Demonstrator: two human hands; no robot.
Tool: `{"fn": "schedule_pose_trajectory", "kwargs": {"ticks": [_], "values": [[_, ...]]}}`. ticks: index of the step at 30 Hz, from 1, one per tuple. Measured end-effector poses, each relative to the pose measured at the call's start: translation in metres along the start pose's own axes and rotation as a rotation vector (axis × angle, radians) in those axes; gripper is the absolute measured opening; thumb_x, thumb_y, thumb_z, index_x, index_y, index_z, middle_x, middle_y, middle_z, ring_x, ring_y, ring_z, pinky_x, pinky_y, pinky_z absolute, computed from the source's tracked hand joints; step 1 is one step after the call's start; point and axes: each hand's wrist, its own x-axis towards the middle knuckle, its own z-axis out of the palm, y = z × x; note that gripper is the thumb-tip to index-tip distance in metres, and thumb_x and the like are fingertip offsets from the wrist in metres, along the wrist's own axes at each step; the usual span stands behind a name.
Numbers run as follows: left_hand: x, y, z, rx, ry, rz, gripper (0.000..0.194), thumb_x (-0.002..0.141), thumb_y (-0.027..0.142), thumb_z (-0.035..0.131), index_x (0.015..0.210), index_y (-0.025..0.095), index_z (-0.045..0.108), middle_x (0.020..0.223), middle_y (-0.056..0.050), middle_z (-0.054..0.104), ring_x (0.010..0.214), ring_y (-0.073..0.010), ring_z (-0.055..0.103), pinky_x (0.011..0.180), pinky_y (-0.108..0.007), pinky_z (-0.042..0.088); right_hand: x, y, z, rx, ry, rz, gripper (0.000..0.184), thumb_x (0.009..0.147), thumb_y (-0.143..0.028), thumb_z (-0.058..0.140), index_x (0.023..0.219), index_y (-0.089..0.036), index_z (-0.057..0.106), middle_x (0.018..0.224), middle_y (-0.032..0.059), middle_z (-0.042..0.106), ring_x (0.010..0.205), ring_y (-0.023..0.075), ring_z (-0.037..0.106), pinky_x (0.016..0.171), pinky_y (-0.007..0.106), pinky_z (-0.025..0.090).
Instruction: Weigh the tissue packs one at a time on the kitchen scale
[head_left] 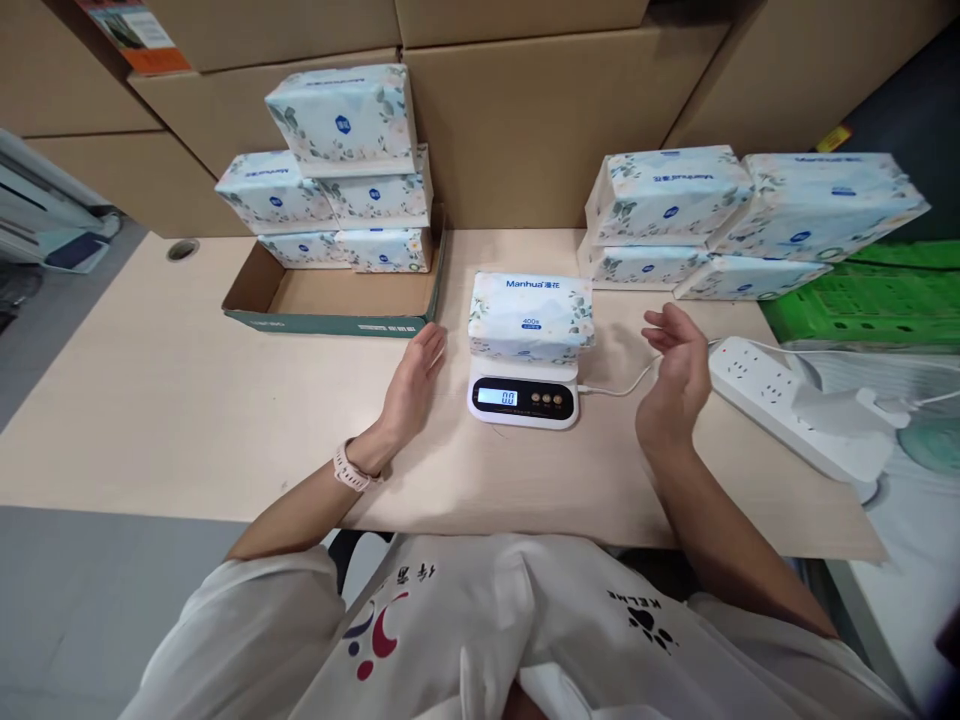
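Note:
A pack of tissues [531, 318] in pale blue floral wrap lies on a white kitchen scale [480, 408], whose lit display reads 0.0. Left of the scale, my left hand [411, 388] rests edge-down near the table, fingers stretched out and holding nothing. It wears a pale wristband and is close to the front corner of a shallow cardboard tray [330, 324]. My right hand [675, 378] is on the other side of the scale, palm turned inward, fingers loosely curled and apart, with nothing in it. Neither hand touches the pack.
Several tissue packs [349, 120] are stacked in the tray. Another stack of tissue packs [667, 195] stands at the back right. A white power strip [780, 400] and a green crate [885, 300] are at the right. Large cardboard boxes [525, 130] form a wall behind.

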Motion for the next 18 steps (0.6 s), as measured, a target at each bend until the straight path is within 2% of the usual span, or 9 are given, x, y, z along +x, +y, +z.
{"fn": "schedule_pose_trajectory", "kwargs": {"ticks": [4, 7, 12, 15, 18], "values": [[-0.003, -0.003, -0.004, -0.056, 0.020, -0.057, 0.072, 0.094, 0.071, 0.050, 0.152, 0.027, 0.052, 0.171, -0.007, 0.043, 0.162, -0.0269, 0.036, 0.139, -0.045, 0.023, 0.002, 0.003, 0.001, 0.051, 0.061, 0.097, 0.058, 0.101, -0.064, 0.039, 0.137, -0.027, 0.067, 0.134, 0.0121, 0.072, 0.118, 0.0252, 0.071, 0.113, 0.051, 0.052], [-0.003, 0.002, -0.004, -0.074, 0.004, -0.070, 0.069, 0.094, 0.070, 0.050, 0.149, 0.028, 0.056, 0.170, -0.005, 0.045, 0.161, -0.0254, 0.039, 0.139, -0.044, 0.022, 0.003, 0.003, 0.003, 0.118, 0.053, 0.161, 0.059, 0.100, -0.065, 0.042, 0.134, -0.024, 0.068, 0.134, 0.0131, 0.073, 0.117, 0.0247, 0.073, 0.114, 0.050, 0.052], [-0.003, 0.006, -0.003, -0.062, -0.014, -0.072, 0.071, 0.095, 0.072, 0.044, 0.148, 0.027, 0.058, 0.169, -0.007, 0.047, 0.161, -0.0275, 0.038, 0.139, -0.045, 0.023, 0.000, 0.006, 0.005, 0.168, 0.022, 0.178, 0.054, 0.101, -0.063, 0.043, 0.129, -0.025, 0.069, 0.132, 0.0113, 0.073, 0.119, 0.0247, 0.073, 0.115, 0.052, 0.051], [-0.004, 0.007, -0.003, -0.064, -0.019, -0.071, 0.070, 0.096, 0.070, 0.044, 0.148, 0.025, 0.058, 0.168, -0.007, 0.047, 0.161, -0.0281, 0.039, 0.139, -0.046, 0.022, 0.000, 0.007, 0.005, 0.167, 0.039, 0.175, 0.052, 0.100, -0.063, 0.044, 0.121, -0.024, 0.072, 0.123, 0.0103, 0.076, 0.112, 0.0242, 0.073, 0.110, 0.050, 0.052], [-0.004, 0.007, -0.003, -0.102, -0.019, -0.073, 0.068, 0.097, 0.068, 0.044, 0.146, 0.024, 0.060, 0.166, -0.008, 0.050, 0.160, -0.0276, 0.040, 0.139, -0.046, 0.021, 0.001, 0.007, 0.005, 0.177, 0.094, 0.159, 0.052, 0.100, -0.062, 0.045, 0.112, -0.021, 0.073, 0.106, 0.0088, 0.077, 0.095, 0.0218, 0.072, 0.098, 0.046, 0.054]]}}
